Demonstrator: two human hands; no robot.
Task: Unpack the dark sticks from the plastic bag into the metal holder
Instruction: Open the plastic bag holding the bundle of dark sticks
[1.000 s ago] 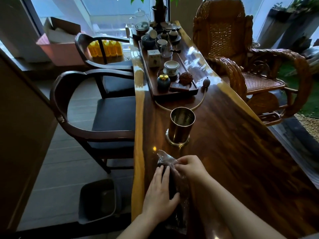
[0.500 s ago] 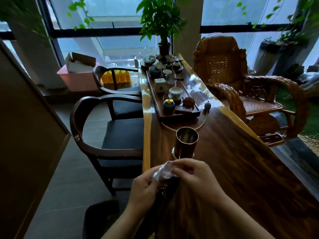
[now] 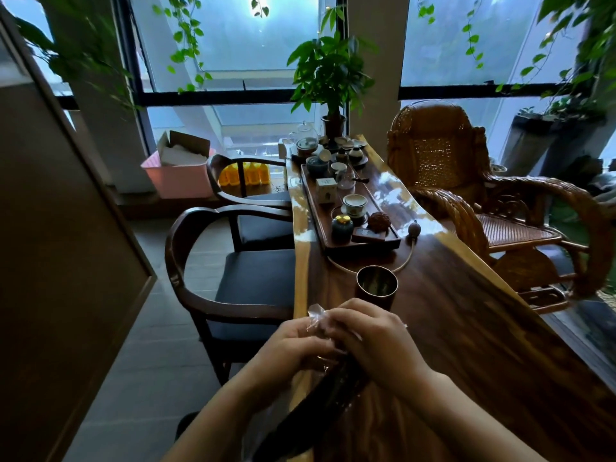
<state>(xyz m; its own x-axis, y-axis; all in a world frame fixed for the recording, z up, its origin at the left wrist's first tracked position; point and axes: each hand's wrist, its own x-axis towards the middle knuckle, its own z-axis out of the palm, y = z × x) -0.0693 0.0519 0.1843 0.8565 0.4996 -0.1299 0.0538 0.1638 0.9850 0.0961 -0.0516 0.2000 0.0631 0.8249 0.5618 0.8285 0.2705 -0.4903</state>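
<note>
A clear plastic bag [image 3: 316, 317] full of dark sticks [image 3: 328, 398] is lifted off the table, slanting from its crumpled top down toward me. My left hand [image 3: 291, 350] and my right hand [image 3: 373, 338] both pinch the bag's top end, fingers closed on the plastic. The round metal holder [image 3: 377, 289] stands upright on the dark wooden table [image 3: 466, 328], just beyond my right hand; its mouth faces up and I see nothing in it.
A long wooden tea tray [image 3: 393, 244] with cups, jars and a teapot fills the table's far half, and a cord [image 3: 405, 261] curves in front of it. Two dark armchairs [image 3: 233, 271] stand to the left, a rattan chair [image 3: 466, 195] to the right. A potted plant [image 3: 331, 81] stands at the far end.
The bag lay flat on the table under my hands; both hands have lifted its top end up in front of the holder. The camera has tilted upward, showing more of the window.
</note>
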